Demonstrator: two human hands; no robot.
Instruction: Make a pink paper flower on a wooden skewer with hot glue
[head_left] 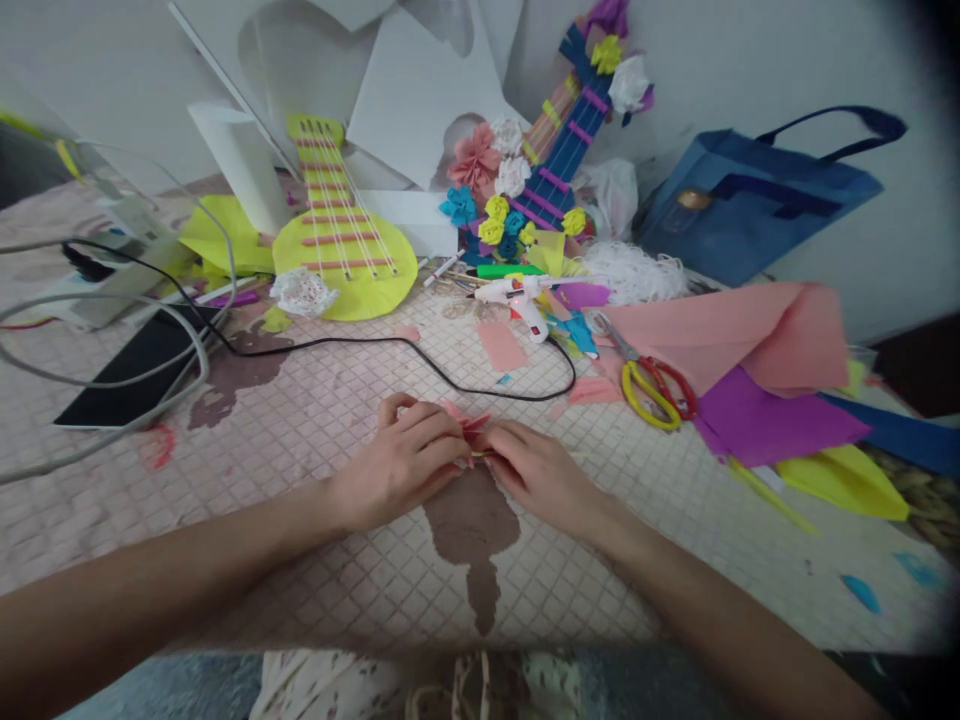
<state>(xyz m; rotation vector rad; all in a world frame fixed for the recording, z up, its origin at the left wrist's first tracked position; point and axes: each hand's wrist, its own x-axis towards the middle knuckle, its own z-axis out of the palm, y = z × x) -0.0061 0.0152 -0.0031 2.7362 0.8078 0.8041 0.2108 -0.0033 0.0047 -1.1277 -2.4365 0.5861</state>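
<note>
Both of my hands meet over the middle of the table. My left hand (409, 450) is closed, its fingertips pinching a small piece of pink paper (470, 422). From the other side my right hand (536, 470) grips the same pink paper between thumb and fingers. The fingers hide most of its shape. Beyond my hands lies a flat pink paper strip (502, 346). Behind that strip rests a white glue gun (517, 296) with a small red light, its black cord (352, 340) curving across the table. Scissors (651, 385) with one yellow and one red handle lie to the right.
A yellow paper guitar (345, 250) leans at the back, with a blue paper guitar (566, 150) covered in flowers to its right. Purple paper (780, 415) and pink paper (750, 330) lie right, near a blue bag (757, 200). A black tablet-like object (135, 370) and cables occupy the left.
</note>
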